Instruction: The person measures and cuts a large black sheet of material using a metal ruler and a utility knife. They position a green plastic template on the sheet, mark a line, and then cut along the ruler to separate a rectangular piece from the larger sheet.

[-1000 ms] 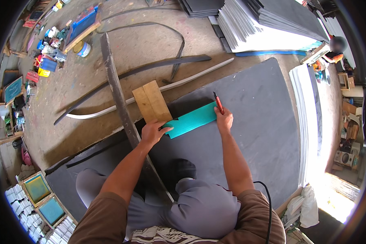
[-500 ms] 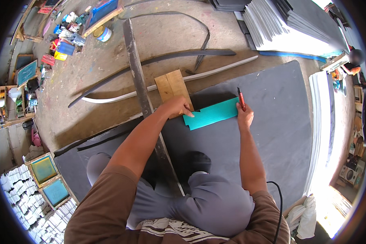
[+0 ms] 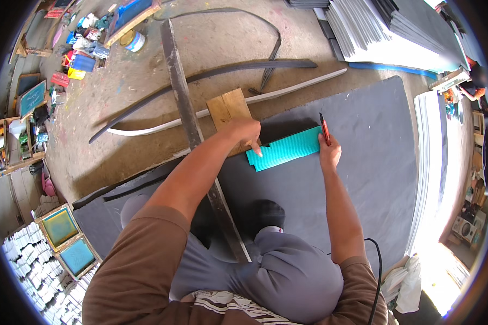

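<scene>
A narrow teal corrugated plastic sheet (image 3: 290, 148), notched at its left end, slants over a large dark grey sheet (image 3: 371, 141). My left hand (image 3: 246, 133) is at the notched end; one digit lies on the teal surface, and the other fingers are curled and partly hidden. At the far right end, my right hand (image 3: 330, 154) is closed round a red utility knife (image 3: 325, 131), its dark tip pointing away from me. The right fingers also touch or nearly touch the teal edge. Beneath and beyond my left hand lies a wooden board (image 3: 226, 107).
A long dark straight bar (image 3: 181, 92) crosses the sheet's edge left of my left hand. Dark curved strips and a white strip (image 3: 162, 129) lie on the floor beyond. Paint cans (image 3: 132, 40) stand at the far left; stacked sheets (image 3: 358, 32) fill the far right.
My left hand has shifted slightly right and away along the notched end of the teal sheet. My right hand still holds the knife, and the whole view has moved a little.
</scene>
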The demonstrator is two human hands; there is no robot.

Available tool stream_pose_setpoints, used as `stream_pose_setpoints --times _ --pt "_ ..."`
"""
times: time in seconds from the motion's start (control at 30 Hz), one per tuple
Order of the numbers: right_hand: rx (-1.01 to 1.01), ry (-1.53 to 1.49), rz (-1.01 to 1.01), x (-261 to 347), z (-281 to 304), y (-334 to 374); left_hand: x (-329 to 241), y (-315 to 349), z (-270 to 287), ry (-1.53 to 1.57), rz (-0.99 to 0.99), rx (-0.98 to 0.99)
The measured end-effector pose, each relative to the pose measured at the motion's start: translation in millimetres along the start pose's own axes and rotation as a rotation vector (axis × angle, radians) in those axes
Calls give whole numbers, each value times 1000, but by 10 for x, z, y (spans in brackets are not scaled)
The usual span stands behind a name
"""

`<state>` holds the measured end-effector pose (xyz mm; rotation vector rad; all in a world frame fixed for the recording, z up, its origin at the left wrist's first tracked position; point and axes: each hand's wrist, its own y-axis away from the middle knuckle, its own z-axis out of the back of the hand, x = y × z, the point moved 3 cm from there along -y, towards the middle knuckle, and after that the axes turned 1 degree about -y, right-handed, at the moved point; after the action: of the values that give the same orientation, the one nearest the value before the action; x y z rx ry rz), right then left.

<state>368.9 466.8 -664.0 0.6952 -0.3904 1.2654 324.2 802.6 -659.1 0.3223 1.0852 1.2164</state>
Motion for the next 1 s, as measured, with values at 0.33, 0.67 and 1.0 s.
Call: stream_pose_setpoints --times 0.33,0.67,1.0 --pt "-74 211 193 474 400 477 -109 -39 121 -138 -141 59" --pt "568 520 476 1033 -100 1955 -178 20 193 -208 -62 99" --pt "537 467 387 1185 -798 2496 -144 -32 169 -253 -68 132"
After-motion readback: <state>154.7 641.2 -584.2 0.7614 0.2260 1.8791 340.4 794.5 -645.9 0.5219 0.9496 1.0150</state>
